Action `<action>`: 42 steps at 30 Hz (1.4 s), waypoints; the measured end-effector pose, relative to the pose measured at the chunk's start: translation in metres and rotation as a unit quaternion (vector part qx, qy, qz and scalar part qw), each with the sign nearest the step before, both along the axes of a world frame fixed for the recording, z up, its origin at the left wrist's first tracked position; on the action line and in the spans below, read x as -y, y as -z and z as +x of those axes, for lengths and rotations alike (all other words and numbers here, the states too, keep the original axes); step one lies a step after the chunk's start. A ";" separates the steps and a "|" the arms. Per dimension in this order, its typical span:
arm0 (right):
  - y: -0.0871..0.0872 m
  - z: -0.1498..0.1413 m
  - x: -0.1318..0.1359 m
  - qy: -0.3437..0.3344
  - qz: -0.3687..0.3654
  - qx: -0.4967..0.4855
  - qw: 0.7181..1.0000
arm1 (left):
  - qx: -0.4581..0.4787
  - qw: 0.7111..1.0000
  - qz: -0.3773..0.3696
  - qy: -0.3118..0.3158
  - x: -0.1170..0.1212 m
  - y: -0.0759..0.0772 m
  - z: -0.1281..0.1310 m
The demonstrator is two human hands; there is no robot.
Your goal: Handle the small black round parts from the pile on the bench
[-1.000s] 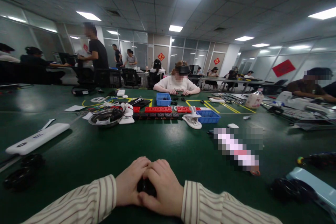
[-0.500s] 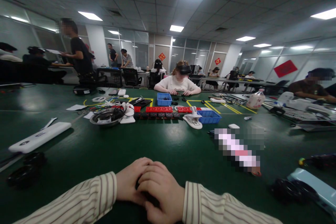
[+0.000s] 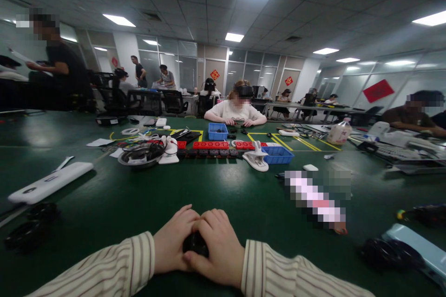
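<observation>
Near the front of the green table, my left hand (image 3: 174, 241) and my right hand (image 3: 221, 248) meet around a glossy black rounded object (image 3: 195, 244). Both hands are closed on it from either side, fingertips coming together on its far side. My right thumb lies across its near edge. Only a small dark patch shows between the hands, so its kind cannot be made out. Striped sleeves cover both wrists.
On the left lie a long white device (image 3: 52, 182) and a black coil (image 3: 31, 227). A white clip stand (image 3: 256, 160), blue bins (image 3: 277, 155), red socket strips (image 3: 211, 145) and a metal bowl (image 3: 139, 162) stand ahead. To the right is a light-blue device (image 3: 414, 246). A person (image 3: 235, 111) sits opposite.
My right hand has shifted and its fingers have lifted, exposing more of the black object between the hands. In the background, a standing person has moved left.
</observation>
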State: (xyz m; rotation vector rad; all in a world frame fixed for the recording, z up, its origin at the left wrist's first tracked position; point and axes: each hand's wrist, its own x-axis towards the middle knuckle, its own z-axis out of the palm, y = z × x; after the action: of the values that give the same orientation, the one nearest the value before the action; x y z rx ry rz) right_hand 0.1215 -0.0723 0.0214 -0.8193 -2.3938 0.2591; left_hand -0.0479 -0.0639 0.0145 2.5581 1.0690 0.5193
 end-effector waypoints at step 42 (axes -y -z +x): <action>-0.001 0.008 -0.029 0.079 0.023 -0.054 0.995 | 0.091 0.988 0.045 -0.116 -0.022 0.021 -0.022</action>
State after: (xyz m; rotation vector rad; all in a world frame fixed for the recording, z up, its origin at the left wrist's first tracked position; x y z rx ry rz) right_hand 0.1299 -0.0429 0.0227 -0.9428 -2.2139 0.1794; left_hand -0.0699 -0.0421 -0.0062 2.4160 1.3087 0.8617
